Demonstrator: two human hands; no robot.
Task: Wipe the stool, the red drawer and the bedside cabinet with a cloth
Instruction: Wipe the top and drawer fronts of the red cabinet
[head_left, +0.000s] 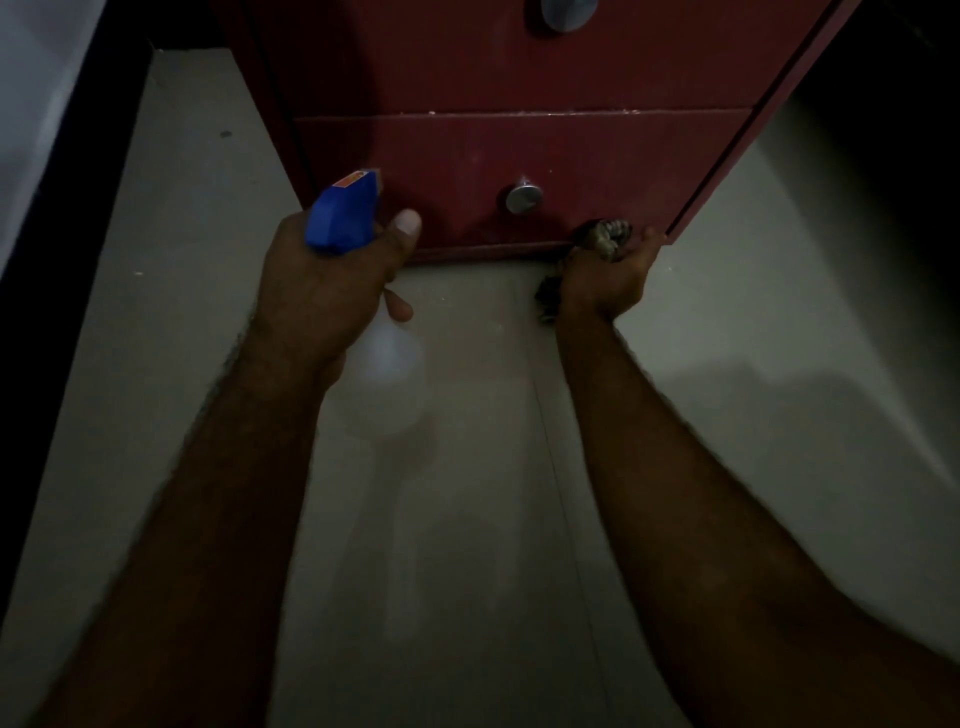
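**Both hands full at the foot of the red drawers**

The left hand (332, 280) is closed round the neck of a spray bottle (340, 218). Its fingers are wrapped under the blue head and one fingertip curls out below. The thumb sticks forward toward the lower drawer (519, 156); whether it touches the front cannot be told. The bottle's nozzle points at that drawer's left part, and its pale, see-through body hangs below the hand, over the floor (467, 545).

The right hand (605, 280) is clenched on a bunched cloth (608, 236). It holds the cloth against the bottom right corner of the lower drawer, close to the floor. A dark tuft of cloth sticks out beside the wrist, and a mottled lump shows above the knuckles. The fingers are bent hard, with the fingertips near the corner's edge.

The count is two bare forearms and two hands, one bottle and one cloth. Two red drawer fronts are in view, the upper drawer (467, 62) above the lower one, both set in the cabinet (260, 62). There are two round metal knobs, the lower knob (523, 197) whole and the upper knob (569, 13) cut by the top edge. The lower knob lies between the two hands. The room is dim, and one thin seam runs along the grey floor.
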